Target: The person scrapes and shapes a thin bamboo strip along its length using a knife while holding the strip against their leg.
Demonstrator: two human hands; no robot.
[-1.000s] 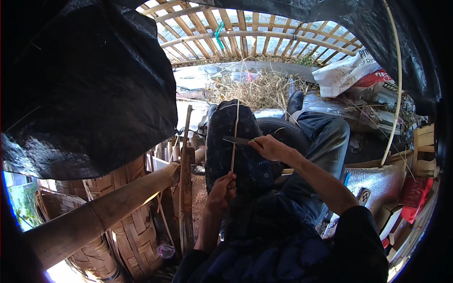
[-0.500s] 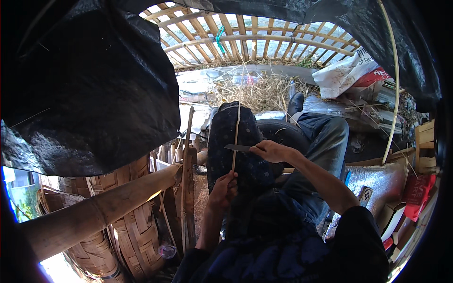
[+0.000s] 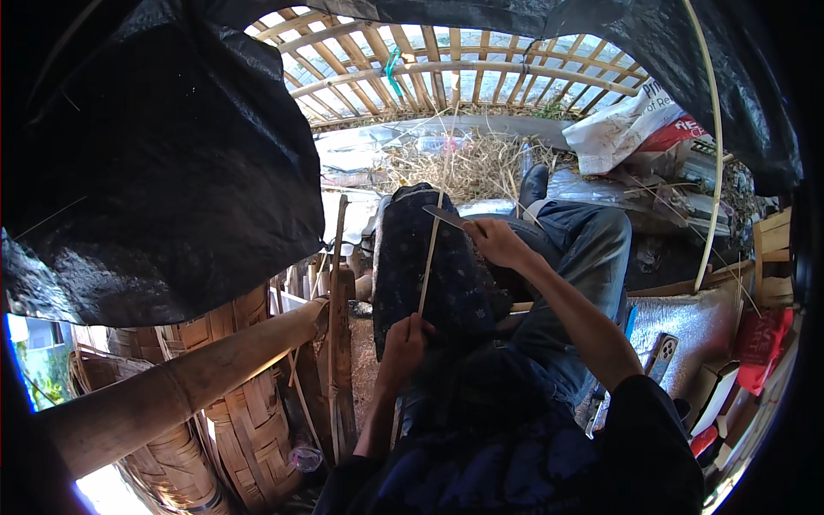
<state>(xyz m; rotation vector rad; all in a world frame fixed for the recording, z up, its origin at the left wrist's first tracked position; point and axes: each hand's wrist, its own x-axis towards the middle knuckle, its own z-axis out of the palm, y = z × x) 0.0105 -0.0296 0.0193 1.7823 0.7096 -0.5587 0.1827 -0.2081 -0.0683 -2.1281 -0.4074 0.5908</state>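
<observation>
My left hand (image 3: 403,345) is closed around the near end of a thin, pale bamboo strip (image 3: 429,266). The strip points away from me over a dark, speckled cloth (image 3: 459,287) that covers something long in front of me; what lies under it is hidden. In my right hand (image 3: 499,244) is the handle of a knife (image 3: 445,216), gripped with the fingers wrapped round. Its blade points left and crosses the strip well beyond my left hand. Whether the edge touches the strip is hard to see.
A thick bamboo pole (image 3: 184,386) runs along the left, beside woven bamboo panels (image 3: 249,429). Black plastic sheeting (image 3: 172,163) hangs at upper left. Dry shavings (image 3: 481,167) lie ahead, before a bamboo lattice fence (image 3: 463,67). At right are a phone (image 3: 662,356) and a red bag (image 3: 760,350).
My right hand has moved the knife away from me along the strip, toward its far part. My left hand keeps its hold, and the strip leans slightly more to the right.
</observation>
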